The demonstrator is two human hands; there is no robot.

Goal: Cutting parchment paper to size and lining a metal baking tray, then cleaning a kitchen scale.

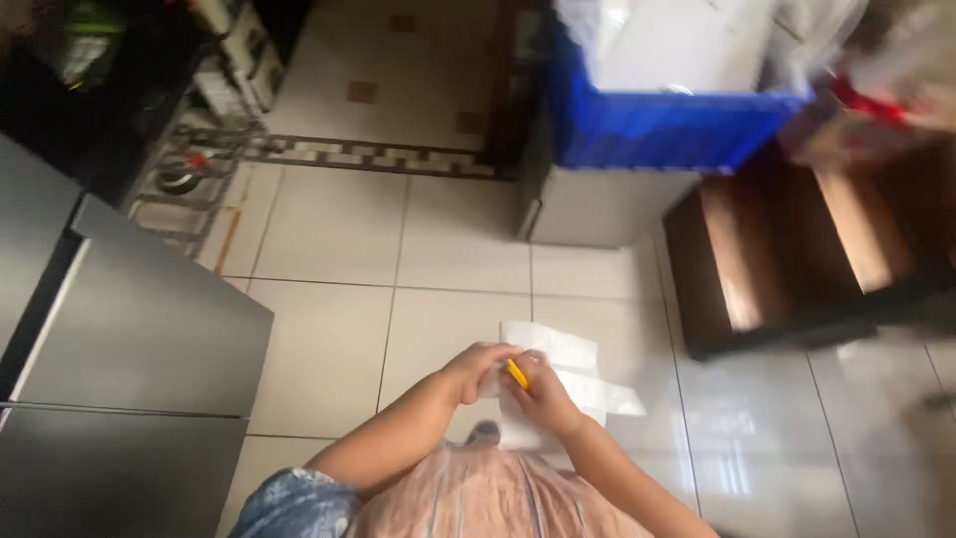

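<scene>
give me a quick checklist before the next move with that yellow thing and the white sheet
1. Both hands on the work: left hand and right hand meet in front of the body: ok.
2. Small yellow object pinched between them: ok.
3. What the yellow object is: cannot tell.
4. White sheet held at the hands, hanging free: ok.
5. Tiled floor underfoot free of obstacles: ok.
6. Picture sharp enough to judge the grip: not ok.

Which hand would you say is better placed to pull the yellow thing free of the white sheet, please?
Probably the right hand: its fingers sit directly on the yellow thing. The left hand grips the white sheet beside it, so it seems better suited to steadying.
</scene>
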